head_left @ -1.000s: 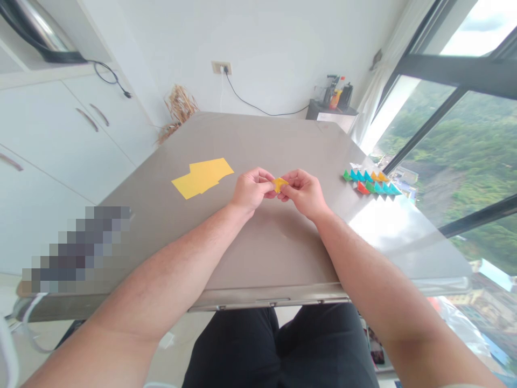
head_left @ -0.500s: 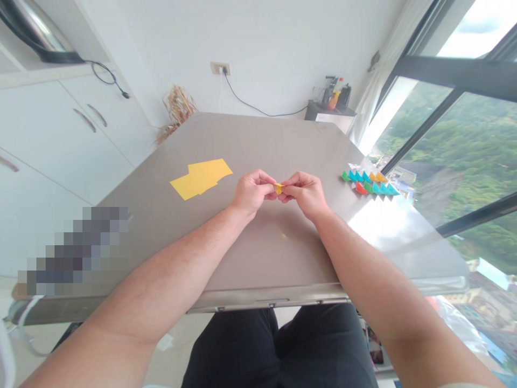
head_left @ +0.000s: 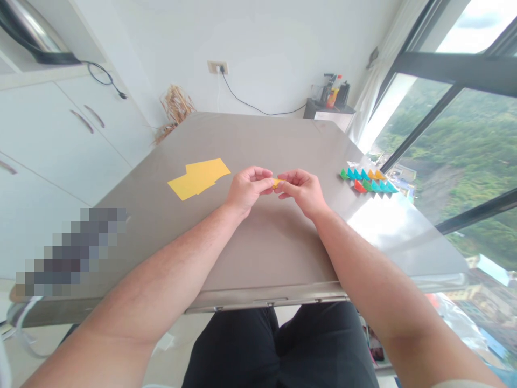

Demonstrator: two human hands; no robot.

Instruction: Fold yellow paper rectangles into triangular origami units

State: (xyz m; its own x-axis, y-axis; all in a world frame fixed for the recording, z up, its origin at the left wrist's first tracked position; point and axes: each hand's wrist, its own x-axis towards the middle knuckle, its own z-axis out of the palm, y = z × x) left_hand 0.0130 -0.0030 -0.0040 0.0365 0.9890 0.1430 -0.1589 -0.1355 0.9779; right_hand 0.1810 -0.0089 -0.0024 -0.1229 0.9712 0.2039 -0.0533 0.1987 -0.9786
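Note:
Between my fingertips, above the middle of the table, is a small folded piece of yellow paper (head_left: 277, 183). My left hand (head_left: 249, 188) pinches its left end between thumb and fingers. On the other side my right hand (head_left: 301, 189) grips the right end the same way. Most of the paper is covered by the fingers, so its exact shape cannot be made out. Overlapping flat yellow sheets (head_left: 200, 177) lie to the left of my hands. Two rows of small folded paper boats (head_left: 367, 181) in green, blue, orange and red stand to the right.
The grey table (head_left: 258, 253) reaches to the white wall, which has a socket (head_left: 218, 67) with cords. A pixelated dark patch (head_left: 75, 250) covers something at the left edge. Behind stands a small cabinet (head_left: 329, 110) with bottles. Large windows (head_left: 456, 129) are on the right.
My fingers have shifted their hold on the yellow paper, and less of its folded shape shows. The left hand has moved slightly left and up. The view has turned a little.

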